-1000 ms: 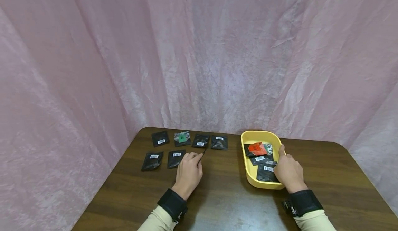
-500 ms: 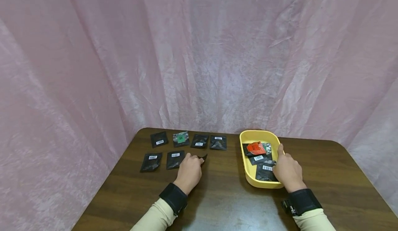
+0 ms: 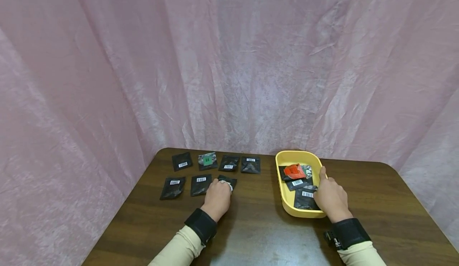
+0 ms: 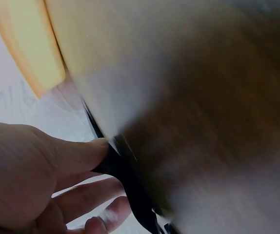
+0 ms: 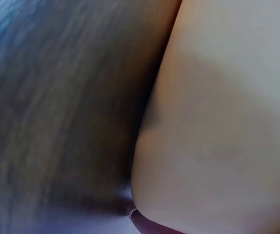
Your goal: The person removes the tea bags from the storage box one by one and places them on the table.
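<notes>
The left hand (image 3: 217, 198) pinches a black packet (image 3: 228, 181) between thumb and fingers at the right end of the front row; whether the packet touches the table, I cannot tell. Beside it lie two black packets with barcode labels, the nearer one (image 3: 201, 184) and the outer one (image 3: 172, 188). Behind stands a row of four — three more black barcoded packets and a patterned packet with a green square (image 3: 207, 161).

Off to the right, the right hand (image 3: 331, 198) is at the yellow plastic tub (image 3: 287, 207), one finger along its rim — how the others lie is hidden. Inside are an orange-red packet (image 3: 295, 171) and dark packets. Beyond the wooden table (image 3: 258, 210) hangs a pink curtain (image 3: 229, 67).
</notes>
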Demonstrator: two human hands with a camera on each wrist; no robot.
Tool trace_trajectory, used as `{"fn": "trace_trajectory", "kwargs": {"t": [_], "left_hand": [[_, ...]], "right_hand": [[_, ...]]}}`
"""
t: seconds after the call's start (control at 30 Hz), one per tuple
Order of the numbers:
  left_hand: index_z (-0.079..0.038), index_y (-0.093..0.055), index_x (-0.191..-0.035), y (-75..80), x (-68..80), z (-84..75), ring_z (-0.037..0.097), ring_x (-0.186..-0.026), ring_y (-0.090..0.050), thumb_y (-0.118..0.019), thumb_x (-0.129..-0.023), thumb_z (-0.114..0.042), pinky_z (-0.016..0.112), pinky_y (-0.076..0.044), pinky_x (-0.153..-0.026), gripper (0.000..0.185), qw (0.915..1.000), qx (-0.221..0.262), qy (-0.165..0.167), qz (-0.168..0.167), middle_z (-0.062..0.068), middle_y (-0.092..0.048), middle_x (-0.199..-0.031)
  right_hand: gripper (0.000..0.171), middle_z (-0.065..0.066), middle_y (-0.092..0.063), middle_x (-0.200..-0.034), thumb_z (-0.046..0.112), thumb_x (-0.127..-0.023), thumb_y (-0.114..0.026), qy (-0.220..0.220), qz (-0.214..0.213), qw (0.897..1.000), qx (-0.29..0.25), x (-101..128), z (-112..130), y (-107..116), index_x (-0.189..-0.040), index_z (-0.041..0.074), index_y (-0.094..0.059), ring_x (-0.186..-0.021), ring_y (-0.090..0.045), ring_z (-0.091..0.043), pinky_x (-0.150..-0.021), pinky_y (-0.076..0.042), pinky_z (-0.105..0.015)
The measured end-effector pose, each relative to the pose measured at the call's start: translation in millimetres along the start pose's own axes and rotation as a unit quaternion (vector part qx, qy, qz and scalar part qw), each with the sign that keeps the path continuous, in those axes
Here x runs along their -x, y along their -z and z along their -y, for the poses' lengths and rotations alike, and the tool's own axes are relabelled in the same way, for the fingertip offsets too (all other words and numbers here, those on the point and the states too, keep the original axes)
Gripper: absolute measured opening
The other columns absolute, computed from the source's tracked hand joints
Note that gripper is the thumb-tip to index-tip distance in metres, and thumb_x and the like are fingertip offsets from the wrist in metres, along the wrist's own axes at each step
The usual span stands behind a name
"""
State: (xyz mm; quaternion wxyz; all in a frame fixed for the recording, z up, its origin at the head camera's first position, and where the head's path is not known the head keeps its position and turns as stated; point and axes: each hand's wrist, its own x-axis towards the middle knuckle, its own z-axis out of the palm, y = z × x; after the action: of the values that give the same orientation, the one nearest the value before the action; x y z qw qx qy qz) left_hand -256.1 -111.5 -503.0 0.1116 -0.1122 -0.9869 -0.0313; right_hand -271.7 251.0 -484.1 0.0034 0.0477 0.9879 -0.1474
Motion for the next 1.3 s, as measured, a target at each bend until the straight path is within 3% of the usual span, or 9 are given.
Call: {"fn": "trace_trajectory", "kwargs": {"t": [0.27, 0.4, 0.57, 0.77, 1.03, 1.3], "left_hand": [[0.001, -0.080, -0.097, 1.9, -2.5, 0.5, 0.031, -0.093, -0.066, -0.083, -0.093, -0.023, 0.045, -0.059, -0.087, 0.024, 0.9986, 0.032, 0.025, 0.033, 0.016, -0.078, -0.098], [0.001, -0.078, -0.105, 2.7, -2.2, 1.1, 0.033, -0.100, -0.069, -0.081, -0.095, -0.031, 0.044, -0.058, -0.096, 0.033, 0.9981, 0.015, 0.009, 0.059, 0.017, -0.078, -0.108], [-0.002, -0.077, -0.116, 0.2, -0.7, 3.6, 0.034, -0.110, -0.071, -0.077, -0.098, -0.031, 0.044, -0.054, -0.104, 0.035, 0.9975, 0.007, -0.013, 0.069, 0.017, -0.076, -0.122], [-0.001, -0.075, -0.125, -2.3, -0.1, 4.2, 0.039, -0.116, -0.068, -0.076, -0.099, -0.030, 0.049, -0.055, -0.105, 0.039, 0.9965, 0.036, 0.007, 0.075, 0.019, -0.074, -0.130], [-0.001, -0.074, -0.129, -0.9, 0.1, 3.8, 0.041, -0.109, -0.067, -0.080, -0.095, -0.027, 0.052, -0.057, -0.099, 0.043, 0.9961, 0.065, 0.019, 0.057, 0.019, -0.076, -0.124], [-0.006, -0.073, -0.135, -3.4, -0.3, 2.6, 0.043, -0.110, -0.069, -0.083, -0.092, -0.024, 0.053, -0.057, -0.100, 0.047, 0.9937, 0.108, 0.019, 0.025, 0.016, -0.079, -0.124]], "right_hand": [[0.095, -0.040, -0.062, -0.118, 0.014, -0.091, -0.069, 0.000, -0.006, 1.000, 0.000, -0.4, -0.6, -1.0, -0.166, -0.009, -0.015, -0.085, -0.067, -0.045, -0.073, -0.056, -0.059], [0.095, -0.040, -0.062, -0.117, 0.014, -0.091, -0.070, 0.002, -0.011, 1.000, -0.001, 0.1, -1.4, -2.2, -0.166, -0.009, -0.016, -0.085, -0.068, -0.047, -0.073, -0.056, -0.061], [0.094, -0.040, -0.062, -0.115, 0.013, -0.090, -0.070, 0.008, -0.018, 1.000, -0.002, 1.2, -1.9, -3.1, -0.165, -0.009, -0.017, -0.083, -0.068, -0.047, -0.071, -0.056, -0.060], [0.094, -0.040, -0.062, -0.116, 0.013, -0.091, -0.070, 0.008, -0.013, 1.000, -0.002, 1.4, -0.5, -2.2, -0.165, -0.010, -0.016, -0.080, -0.066, -0.042, -0.069, -0.056, -0.057], [0.095, -0.040, -0.061, -0.119, 0.013, -0.092, -0.069, -0.004, 0.004, 1.000, -0.003, 1.7, 2.1, 0.3, -0.166, -0.009, -0.013, -0.081, -0.065, -0.040, -0.073, -0.056, -0.057], [0.093, -0.040, -0.062, -0.115, 0.012, -0.091, -0.068, 0.003, -0.010, 1.000, 0.000, 2.5, 1.2, 0.2, -0.166, -0.010, -0.017, -0.080, -0.066, -0.042, -0.070, -0.056, -0.058]]}}
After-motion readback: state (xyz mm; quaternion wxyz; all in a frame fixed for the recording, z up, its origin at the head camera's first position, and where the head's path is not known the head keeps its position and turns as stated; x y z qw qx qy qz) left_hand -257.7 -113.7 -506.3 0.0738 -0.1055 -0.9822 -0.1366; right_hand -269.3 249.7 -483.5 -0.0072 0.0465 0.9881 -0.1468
